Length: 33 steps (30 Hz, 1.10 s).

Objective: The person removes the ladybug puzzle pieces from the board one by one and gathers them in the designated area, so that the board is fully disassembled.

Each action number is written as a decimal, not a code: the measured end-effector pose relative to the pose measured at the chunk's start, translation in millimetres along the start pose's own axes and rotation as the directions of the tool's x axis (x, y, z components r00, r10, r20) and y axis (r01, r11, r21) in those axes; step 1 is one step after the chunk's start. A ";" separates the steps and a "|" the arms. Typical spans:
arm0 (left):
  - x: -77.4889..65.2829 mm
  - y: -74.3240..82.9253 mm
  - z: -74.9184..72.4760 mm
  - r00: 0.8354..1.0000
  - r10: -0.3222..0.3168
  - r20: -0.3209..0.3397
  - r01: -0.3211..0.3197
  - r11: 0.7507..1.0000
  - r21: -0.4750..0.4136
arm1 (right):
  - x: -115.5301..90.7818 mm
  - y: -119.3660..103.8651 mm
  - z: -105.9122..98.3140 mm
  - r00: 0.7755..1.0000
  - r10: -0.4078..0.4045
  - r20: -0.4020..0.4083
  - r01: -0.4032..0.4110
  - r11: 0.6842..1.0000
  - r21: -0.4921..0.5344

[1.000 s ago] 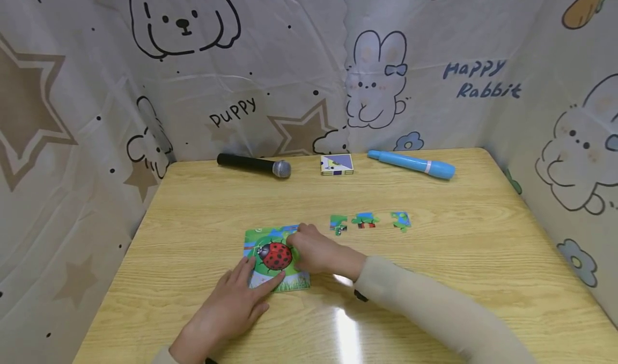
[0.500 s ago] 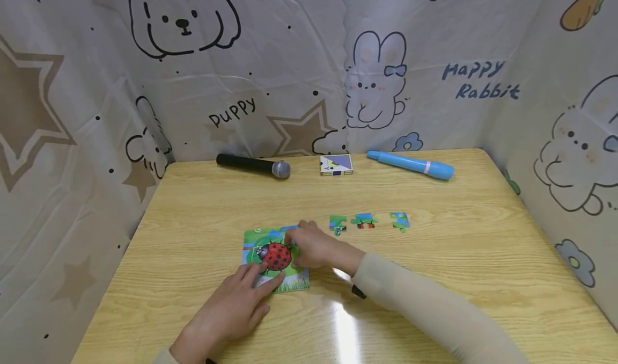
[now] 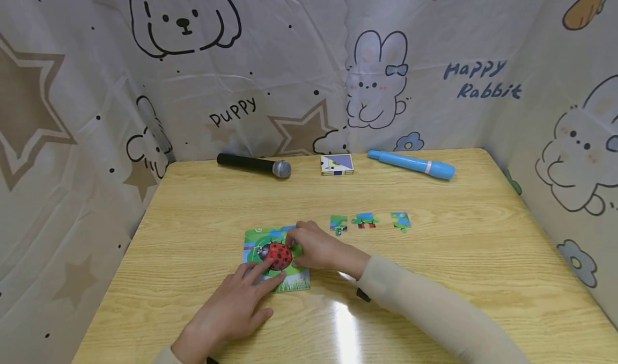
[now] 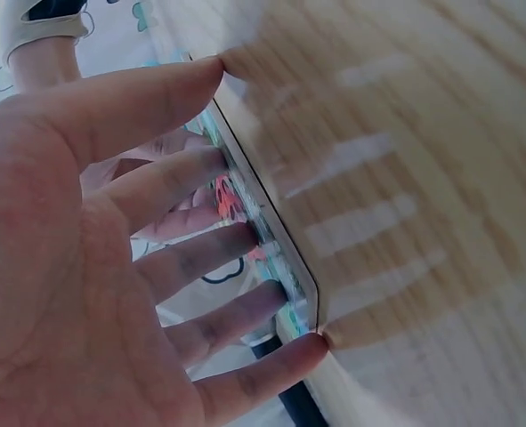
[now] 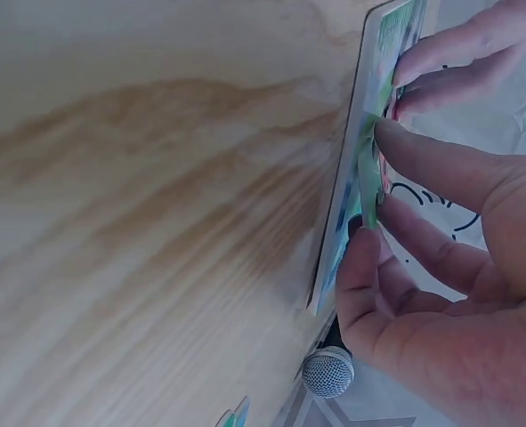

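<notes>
I see the ladybug puzzle [image 3: 276, 252] lower-centre in head view, left hand [image 3: 234, 302] flat-fingered on it, presumably so it can't slide, right hand [image 3: 315, 247] pinching a green piece [image 5: 368, 182].

Microphone [image 3: 253, 165], small box [image 3: 337, 165], blue tube [image 3: 410, 163]

Wood-grain table [image 3: 203, 203]: ladybug puzzle [image 3: 279, 252], three loose pieces [image 3: 365, 220], microphone [image 3: 251, 165], small box [image 3: 337, 164], blue rod [image 3: 407, 163]
</notes>
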State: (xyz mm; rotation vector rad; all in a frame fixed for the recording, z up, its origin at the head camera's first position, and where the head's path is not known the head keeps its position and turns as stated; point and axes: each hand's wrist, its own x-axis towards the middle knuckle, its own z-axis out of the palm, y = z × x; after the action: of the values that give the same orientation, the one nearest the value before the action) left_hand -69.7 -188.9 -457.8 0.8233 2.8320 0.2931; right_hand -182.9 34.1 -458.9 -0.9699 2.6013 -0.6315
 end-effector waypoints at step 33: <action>3.7 5.1 -4.8 0.997 -0.062 0.037 0.063 0.998 -0.025 | -28.2 55.4 -28.4 0.991 -0.049 -0.124 0.097 0.901 0.423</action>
State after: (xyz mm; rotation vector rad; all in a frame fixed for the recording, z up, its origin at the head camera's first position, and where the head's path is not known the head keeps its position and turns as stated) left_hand -71.3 -183.3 -452.4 0.7255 2.8075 0.3030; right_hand -204.2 99.1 -458.6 -0.9078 2.3648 -1.2465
